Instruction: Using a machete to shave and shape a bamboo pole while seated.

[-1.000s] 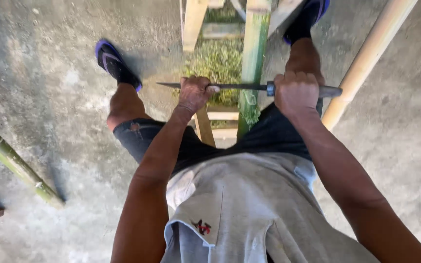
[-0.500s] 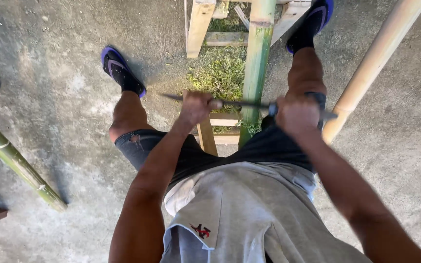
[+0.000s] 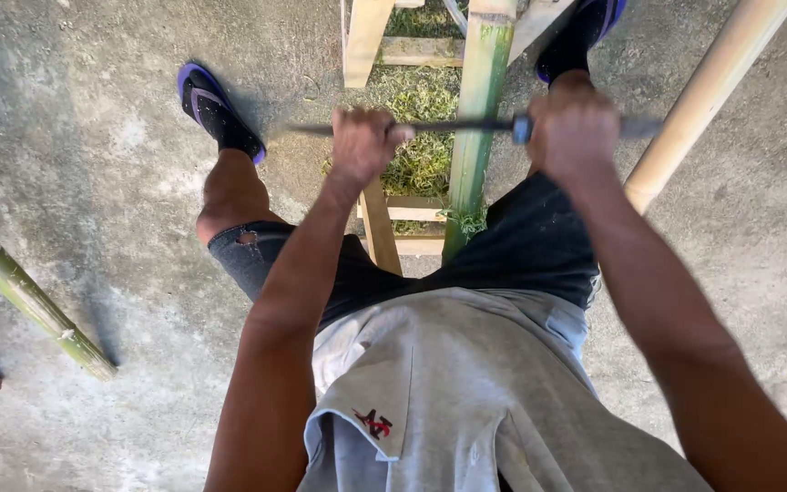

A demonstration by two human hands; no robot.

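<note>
- Nearest to me hangs my grey shirt [image 3: 466, 392], and past its hem my dark shorts [image 3: 521, 246] cover both thighs.
- My two forearms run forward from the bottom edge, one on each side of the shirt.
- My left hand [image 3: 363, 144] is clenched around the bare blade end of a long knife [image 3: 462, 127], knuckles up, with the dark tip sticking out to the left of my fist.
- My right hand [image 3: 574, 128] is clenched around the knife's handle end, where a blue band shows just beside my fingers.
- The knife lies level between my fists and crosses over a green bamboo pole [image 3: 477, 128]; whether the edge touches the bamboo I cannot tell.
- That green bamboo pole runs away from me between my knees, resting on a wooden frame [image 3: 380, 214] of pale slats.
- Green shavings [image 3: 421, 128] lie heaped under the frame, between the slats and the pole.
- Farther out, my left foot wears a dark sandal with a purple edge [image 3: 214, 107] on the concrete floor [image 3: 93, 210].
- My right foot in its matching sandal [image 3: 580, 36] is set near the frame's far end.
- A pale stripped bamboo pole [image 3: 708, 91] slants along my right, and another green bamboo pole [image 3: 20, 292] lies well apart at the left.
</note>
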